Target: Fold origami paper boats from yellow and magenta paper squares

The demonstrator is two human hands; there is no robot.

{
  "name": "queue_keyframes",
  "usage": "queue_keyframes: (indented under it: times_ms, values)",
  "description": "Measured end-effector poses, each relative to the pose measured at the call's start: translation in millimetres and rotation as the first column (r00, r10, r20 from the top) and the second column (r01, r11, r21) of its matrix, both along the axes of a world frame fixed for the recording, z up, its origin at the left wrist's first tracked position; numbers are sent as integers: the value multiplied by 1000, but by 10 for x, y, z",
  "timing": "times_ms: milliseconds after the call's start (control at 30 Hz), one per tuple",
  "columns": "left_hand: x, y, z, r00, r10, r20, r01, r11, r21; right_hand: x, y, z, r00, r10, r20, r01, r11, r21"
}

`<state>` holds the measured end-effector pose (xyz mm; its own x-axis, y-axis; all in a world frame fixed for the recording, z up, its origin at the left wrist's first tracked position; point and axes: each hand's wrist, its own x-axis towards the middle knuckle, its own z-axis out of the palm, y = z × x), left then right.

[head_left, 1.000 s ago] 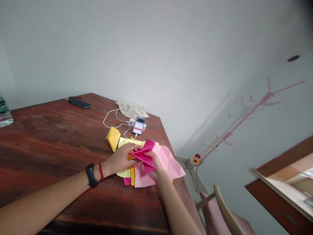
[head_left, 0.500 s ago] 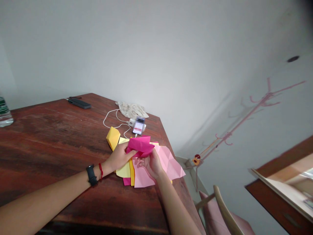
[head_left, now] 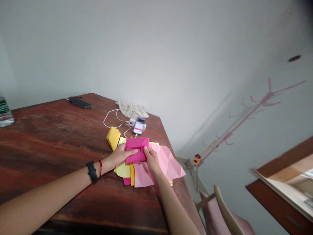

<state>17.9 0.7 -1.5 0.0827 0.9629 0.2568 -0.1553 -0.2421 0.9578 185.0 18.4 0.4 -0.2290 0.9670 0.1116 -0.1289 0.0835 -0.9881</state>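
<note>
Pinching a folded magenta square (head_left: 134, 141) from either side, the left hand (head_left: 119, 155) and the right hand (head_left: 153, 160) hold it above loose paper sheets (head_left: 168, 163) near the right edge of the table (head_left: 61, 140), thumbs on its creased face. From where I stand, they seem to be flattening folds; the next move looks to call for even thumb pressure, without crumpling the paper.

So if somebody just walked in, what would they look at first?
Probably the bright magenta folded paper, held by the left fingers and right fingers over the spread papers. Next come the yellow folded shape on the table, beside those papers' far left corner, and the pink coat stand slanting across the right side.
</note>
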Motion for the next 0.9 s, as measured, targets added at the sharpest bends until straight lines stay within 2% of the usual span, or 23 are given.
queue_keyframes:
  times_ms: [200,400,500,567,667,733,900]
  values:
    - [-23,11,13,996,68,51,-68,998,-2,5,1,17,1000,-31,3,30,998,51]
    - [-37,-23,56,998,-46,38,43,996,84,32,46,-14,997,-70,28,69,997,42]
    - [-53,-31,86,994,91,-58,-78,976,205,45,70,-44,997,-73,34,72,997,39]
    - [-69,-42,107,960,227,-163,-158,923,352,56,85,-73,997,-52,54,50,998,50]
    - [-82,-78,133,876,373,-305,-163,825,542,69,98,-114,994,-23,106,17,998,64]
    - [-78,-104,141,844,405,-353,-151,809,567,73,95,-123,990,-9,139,0,998,59]
    - [-65,-130,138,833,378,-403,-133,845,518,70,65,-95,985,45,165,-51,998,37]
